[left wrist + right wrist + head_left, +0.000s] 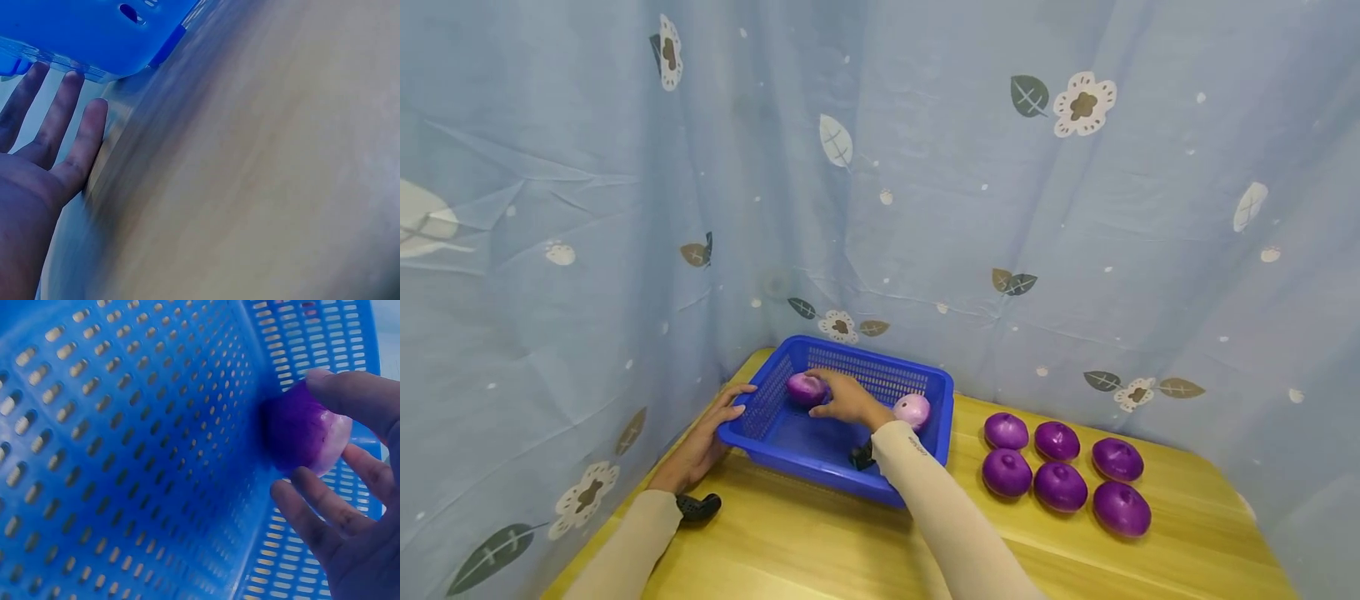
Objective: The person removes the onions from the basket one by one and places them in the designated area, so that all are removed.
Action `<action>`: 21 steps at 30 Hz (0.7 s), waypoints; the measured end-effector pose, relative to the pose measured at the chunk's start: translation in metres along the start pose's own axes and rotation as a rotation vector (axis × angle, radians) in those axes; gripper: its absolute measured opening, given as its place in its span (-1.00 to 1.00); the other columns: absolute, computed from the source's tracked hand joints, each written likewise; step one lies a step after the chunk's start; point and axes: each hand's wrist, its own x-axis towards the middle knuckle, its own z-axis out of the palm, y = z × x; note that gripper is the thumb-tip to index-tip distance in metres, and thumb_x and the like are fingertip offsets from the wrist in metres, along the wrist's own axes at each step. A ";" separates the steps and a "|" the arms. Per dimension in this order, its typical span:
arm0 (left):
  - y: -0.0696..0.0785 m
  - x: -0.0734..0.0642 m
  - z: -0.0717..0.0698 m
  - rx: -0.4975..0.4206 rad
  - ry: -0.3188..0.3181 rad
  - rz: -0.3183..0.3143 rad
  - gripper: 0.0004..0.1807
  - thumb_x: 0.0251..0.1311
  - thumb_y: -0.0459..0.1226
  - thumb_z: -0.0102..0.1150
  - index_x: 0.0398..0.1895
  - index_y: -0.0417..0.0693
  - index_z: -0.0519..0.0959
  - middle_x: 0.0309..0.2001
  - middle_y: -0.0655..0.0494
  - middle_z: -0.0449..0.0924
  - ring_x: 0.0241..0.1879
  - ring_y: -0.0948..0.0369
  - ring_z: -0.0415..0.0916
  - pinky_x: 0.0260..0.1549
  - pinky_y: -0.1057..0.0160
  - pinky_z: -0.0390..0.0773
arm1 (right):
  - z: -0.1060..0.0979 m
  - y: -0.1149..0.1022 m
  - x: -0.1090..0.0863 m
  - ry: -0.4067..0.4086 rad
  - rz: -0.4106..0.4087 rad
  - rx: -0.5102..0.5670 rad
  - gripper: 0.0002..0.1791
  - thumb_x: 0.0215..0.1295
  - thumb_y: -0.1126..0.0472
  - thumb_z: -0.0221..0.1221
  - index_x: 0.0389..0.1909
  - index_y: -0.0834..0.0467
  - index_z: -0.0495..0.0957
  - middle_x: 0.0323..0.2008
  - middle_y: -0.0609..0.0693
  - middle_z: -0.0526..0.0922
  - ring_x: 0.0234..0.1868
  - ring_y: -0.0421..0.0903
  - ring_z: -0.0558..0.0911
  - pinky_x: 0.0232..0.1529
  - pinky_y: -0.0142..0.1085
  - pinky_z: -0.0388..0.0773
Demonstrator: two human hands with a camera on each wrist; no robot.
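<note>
A blue plastic basket (842,479) with slotted walls stands on the table. Inside its far left corner lies a purple onion (805,389), pale on one side in the right wrist view. My right hand (850,400) reaches into the basket and holds this onion (306,431) between thumb and fingers, one fingertip standing off its surface. A second, paler onion (913,410) sits at the basket's right end, partly behind the right forearm. My left hand (703,442) is at the basket's left end, its fingers extended by the rim; the left wrist view shows them straight and spread.
Several purple onions (1060,487) stand in two rows on the wooden table (790,550), right of the basket. A blue patterned curtain (925,208) hangs behind the table and along its left side. Dark devices (698,508) are worn at the wrists.
</note>
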 end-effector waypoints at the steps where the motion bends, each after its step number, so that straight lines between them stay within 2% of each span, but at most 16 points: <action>1: 0.000 0.000 0.000 0.004 -0.001 0.001 -0.49 0.60 -0.12 -0.15 0.53 0.08 0.16 0.51 -0.24 -0.08 0.28 -0.24 0.30 0.08 0.10 0.58 | 0.000 0.000 0.001 0.002 -0.008 -0.016 -0.21 0.23 0.19 0.46 0.46 0.17 0.37 0.41 0.09 0.45 0.42 0.05 0.42 0.44 -0.11 0.26; 6: -0.001 0.000 0.001 0.018 0.007 0.002 -0.45 0.58 -0.09 -0.12 0.54 0.08 0.15 0.53 -0.22 -0.09 0.30 -0.23 0.29 0.09 0.08 0.58 | 0.000 -0.005 0.002 -0.005 -0.012 -0.113 -0.28 0.25 0.16 0.42 0.43 0.15 0.44 0.31 0.15 0.53 0.36 0.13 0.43 0.38 -0.03 0.34; 9: -0.001 0.001 0.000 0.011 0.007 0.001 -0.45 0.57 -0.09 -0.12 0.54 0.08 0.16 0.52 -0.20 -0.07 0.29 -0.20 0.32 0.09 0.08 0.58 | 0.000 -0.007 0.000 -0.020 0.010 -0.171 -0.31 0.21 0.04 0.45 0.37 0.06 0.52 0.26 0.18 0.54 0.30 0.16 0.46 0.30 -0.01 0.41; 12: -0.002 0.001 0.000 -0.003 0.009 -0.001 -0.46 0.57 -0.09 -0.10 0.53 0.08 0.17 0.51 -0.20 -0.06 0.28 -0.17 0.35 0.09 0.08 0.58 | 0.000 -0.009 -0.001 -0.020 0.012 -0.190 -0.31 0.16 -0.09 0.48 0.29 0.04 0.56 0.26 0.12 0.53 0.30 0.09 0.47 0.35 -0.02 0.36; 17: -0.002 0.001 0.000 0.001 0.006 0.001 -0.47 0.57 -0.09 -0.10 0.52 0.09 0.18 0.51 -0.22 -0.06 0.27 -0.14 0.40 0.09 0.08 0.60 | 0.004 -0.012 0.004 -0.047 -0.061 -0.204 -0.32 0.16 -0.14 0.47 0.24 0.04 0.54 0.19 -0.02 0.63 0.27 -0.07 0.54 0.48 0.03 0.16; 21: 0.000 0.000 -0.001 -0.006 -0.010 0.005 -0.46 0.59 -0.10 -0.13 0.54 0.05 0.14 0.51 -0.26 -0.04 0.29 -0.18 0.41 0.10 0.06 0.60 | 0.008 -0.017 0.009 -0.131 -0.161 -0.366 -0.27 0.21 -0.12 0.42 0.41 -0.15 0.46 0.22 -0.07 0.63 0.27 -0.07 0.51 0.43 0.05 0.21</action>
